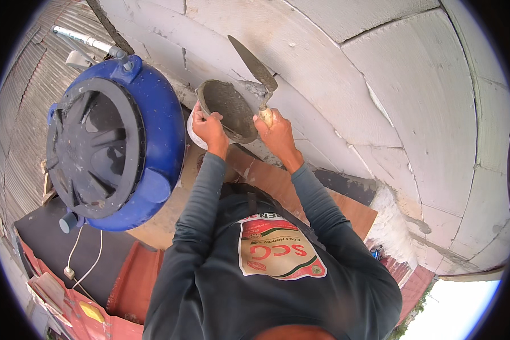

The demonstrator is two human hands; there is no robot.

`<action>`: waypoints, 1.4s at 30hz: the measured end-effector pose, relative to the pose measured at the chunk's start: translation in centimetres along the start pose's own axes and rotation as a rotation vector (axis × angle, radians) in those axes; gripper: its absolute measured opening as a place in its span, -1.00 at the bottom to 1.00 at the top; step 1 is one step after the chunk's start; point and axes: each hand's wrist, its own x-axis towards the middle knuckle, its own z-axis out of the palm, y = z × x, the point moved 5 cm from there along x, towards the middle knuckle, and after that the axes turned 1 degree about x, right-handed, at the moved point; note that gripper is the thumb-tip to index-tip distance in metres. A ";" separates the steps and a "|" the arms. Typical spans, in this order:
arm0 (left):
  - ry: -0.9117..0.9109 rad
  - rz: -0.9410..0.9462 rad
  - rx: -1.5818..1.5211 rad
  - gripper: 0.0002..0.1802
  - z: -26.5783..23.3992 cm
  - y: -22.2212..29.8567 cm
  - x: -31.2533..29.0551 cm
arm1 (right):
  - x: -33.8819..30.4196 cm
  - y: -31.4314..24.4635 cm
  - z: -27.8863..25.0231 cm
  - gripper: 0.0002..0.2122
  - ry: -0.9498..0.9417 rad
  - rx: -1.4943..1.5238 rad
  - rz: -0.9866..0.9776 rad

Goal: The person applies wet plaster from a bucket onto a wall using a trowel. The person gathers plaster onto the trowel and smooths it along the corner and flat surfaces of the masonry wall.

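A round bucket (226, 107) with grey mortar inside is tilted toward the wall. My left hand (211, 129) is closed on its near left rim, the thumb over the edge. In my right hand (279, 136) is the pale wooden handle of a pointed trowel (256, 67). Its grey-smeared blade points up and to the left, past the bucket's far right side and in front of the block wall (323, 96). My right fist is close beside the bucket's right rim; whether they touch I cannot tell.
On the left stands a large blue water tank (163, 113) with a black lid (99, 147) and a pipe (88, 39) at its top. Brown sheeting (343, 207) lies below my arms. A white cable (73, 263) hangs near red roofing (130, 283). Corrugated sheets (22, 96) are at far left.
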 end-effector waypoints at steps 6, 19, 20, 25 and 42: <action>0.022 0.043 0.030 -0.78 0.2 -1.2 -1.1 | -0.2 9.1 2.5 -0.63 -0.022 -0.231 0.027; 0.029 -0.004 0.078 -0.78 -0.4 -2.3 -0.6 | 2.4 8.7 2.1 -0.65 -0.076 -0.407 0.081; 0.016 0.007 0.044 -0.77 0.1 -1.6 -0.1 | 3.1 6.7 1.7 -0.64 -0.054 -0.301 0.066; 0.041 0.049 0.061 -0.78 -0.3 -0.7 0.1 | 0.2 -3.0 -1.3 -0.63 0.082 0.106 -0.036; 0.035 0.033 0.104 -0.77 0.6 -0.5 -0.7 | 1.7 9.8 3.2 -0.64 -0.078 -0.446 0.061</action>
